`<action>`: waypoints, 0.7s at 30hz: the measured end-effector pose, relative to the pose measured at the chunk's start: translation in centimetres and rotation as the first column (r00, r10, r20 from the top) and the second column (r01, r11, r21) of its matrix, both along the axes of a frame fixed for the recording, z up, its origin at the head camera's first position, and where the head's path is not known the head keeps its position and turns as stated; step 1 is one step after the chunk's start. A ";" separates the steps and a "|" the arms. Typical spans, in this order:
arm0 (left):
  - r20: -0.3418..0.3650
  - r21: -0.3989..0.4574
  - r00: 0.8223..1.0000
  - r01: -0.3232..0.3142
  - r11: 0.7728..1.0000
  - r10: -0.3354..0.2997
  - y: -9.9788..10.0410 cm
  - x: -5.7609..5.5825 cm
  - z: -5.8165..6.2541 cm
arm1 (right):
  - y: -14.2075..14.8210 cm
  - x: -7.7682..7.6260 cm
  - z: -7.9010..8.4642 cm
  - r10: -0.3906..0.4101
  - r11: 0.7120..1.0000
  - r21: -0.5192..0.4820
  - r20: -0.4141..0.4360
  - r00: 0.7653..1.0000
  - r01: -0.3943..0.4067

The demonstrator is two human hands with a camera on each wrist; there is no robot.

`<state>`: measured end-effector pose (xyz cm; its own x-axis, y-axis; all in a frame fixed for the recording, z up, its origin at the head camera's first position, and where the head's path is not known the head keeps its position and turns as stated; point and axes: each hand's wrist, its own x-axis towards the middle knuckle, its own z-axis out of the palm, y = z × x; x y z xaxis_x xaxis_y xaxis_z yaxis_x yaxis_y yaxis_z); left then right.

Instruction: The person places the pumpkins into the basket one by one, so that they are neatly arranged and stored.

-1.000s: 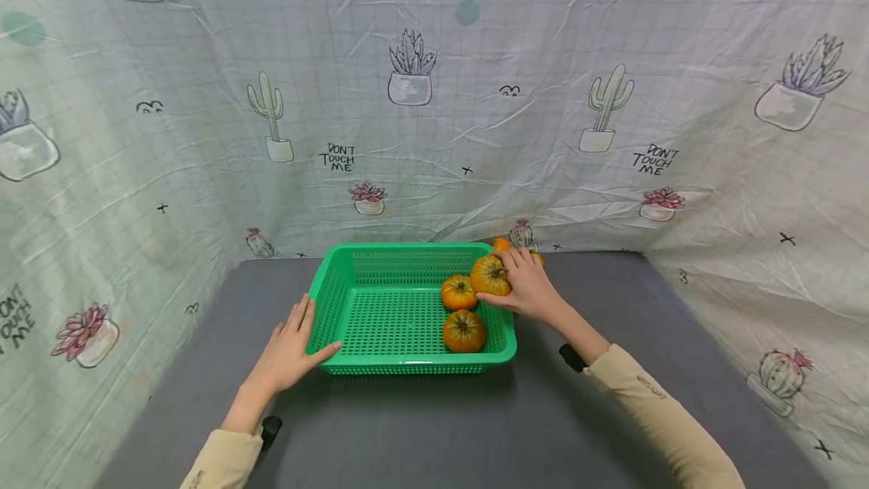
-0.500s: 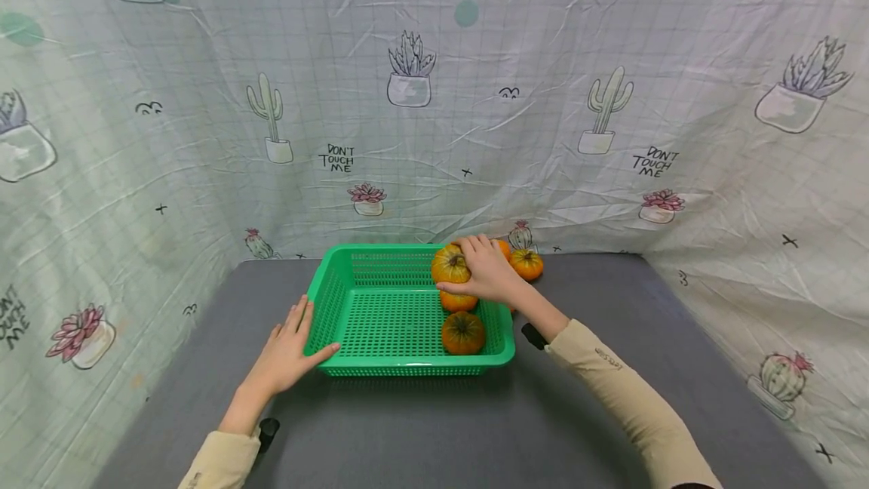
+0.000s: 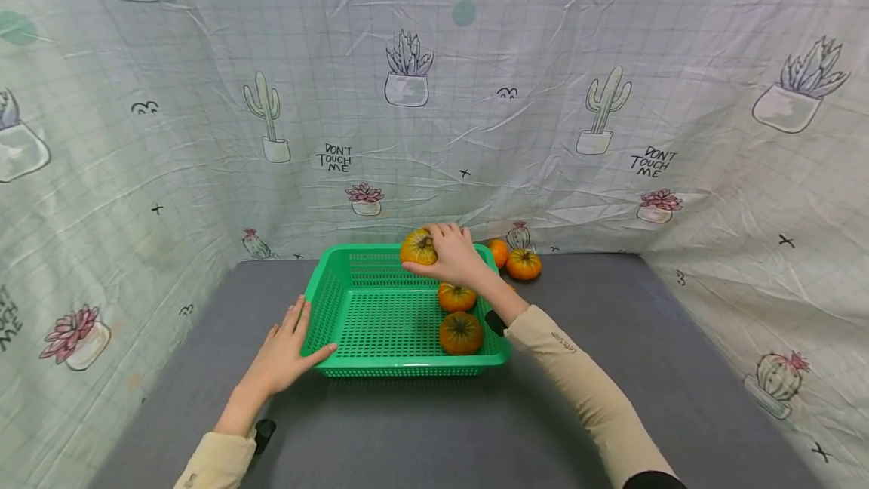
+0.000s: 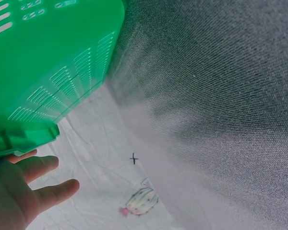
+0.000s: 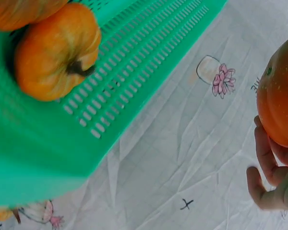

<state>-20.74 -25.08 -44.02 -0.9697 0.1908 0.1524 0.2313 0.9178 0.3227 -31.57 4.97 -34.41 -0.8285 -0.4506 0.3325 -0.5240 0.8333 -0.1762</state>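
My right hand (image 3: pixel 456 256) grips a small orange pumpkin (image 3: pixel 416 247), thumb below and fingers over its side, above the back part of a green plastic basket (image 3: pixel 400 360). The held pumpkin (image 5: pixel 281 91) fills the right edge of the right wrist view, fingers beneath it. Inside the basket, along its right side, sit two more pumpkins, one farther back (image 3: pixel 457 297) and one near the front (image 3: pixel 461 333). At the basket's left front corner my left hand (image 3: pixel 281 353) rests with fingers spread along the rim; the left wrist view has its fingertips right at the green rim.
Behind the basket's right back corner, two pumpkins lie on the grey table (image 3: pixel 577 338), one yellow-orange (image 3: pixel 524 265) and one plain orange (image 3: pixel 498 251). A pale cloth (image 3: pixel 468 127) printed with cacti hangs round the back and both sides.
My right hand has carried the pumpkin leftward from the basket's right side to above its back middle, uncovering the pumpkins outside. My left hand has stayed at the rim.
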 end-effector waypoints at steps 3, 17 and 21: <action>0.004 0.002 1.000 -0.002 1.000 0.002 0.0 0.0 0.0 | -0.9 -0.5 -0.3 -0.042 0.999 -0.008 -0.013 0.999 0.042; 0.002 -0.006 1.000 0.001 1.000 -0.001 -0.1 -0.1 -0.1 | -2.9 -2.8 -3.5 -0.150 0.989 0.001 0.049 0.988 0.150; 0.006 -0.004 1.000 0.002 1.000 -0.002 -0.1 -0.2 -0.1 | -3.0 -3.3 -4.4 -0.170 0.985 0.033 0.097 0.981 0.167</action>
<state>-20.90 -25.20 -44.08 -0.9703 0.1932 0.1458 0.2310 0.9188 0.3201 -34.86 1.94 -38.82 -0.9215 -0.3087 0.2356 -0.3565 0.9130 -0.1983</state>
